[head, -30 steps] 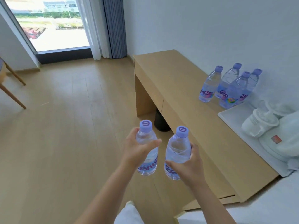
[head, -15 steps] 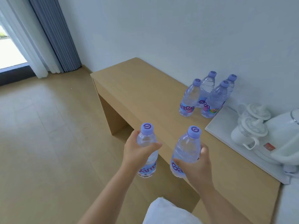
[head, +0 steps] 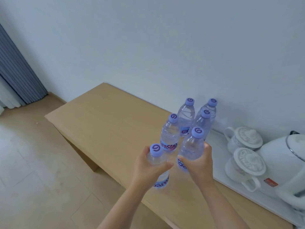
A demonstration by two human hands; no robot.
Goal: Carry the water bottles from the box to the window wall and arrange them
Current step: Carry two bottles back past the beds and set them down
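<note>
My left hand (head: 148,169) grips a clear water bottle with a purple cap (head: 159,162) by its upper body, upright over the front part of the wooden bench (head: 105,119). My right hand (head: 199,164) grips a second water bottle (head: 191,147) the same way, a little higher and further in. Just beyond them several more capped bottles (head: 170,134) stand grouped on the bench against the white wall. The box is out of view.
A white tray (head: 219,177) on the bench to the right carries two lidded white cups (head: 245,164) and a white kettle (head: 287,156). Grey curtains (head: 18,76) hang at the far left. Wooden floor (head: 33,171) lies left of the bench.
The view has swung right and closer to the bench. Both hands have carried their bottles forward, from over the floor to over the bench, right up to the standing group.
</note>
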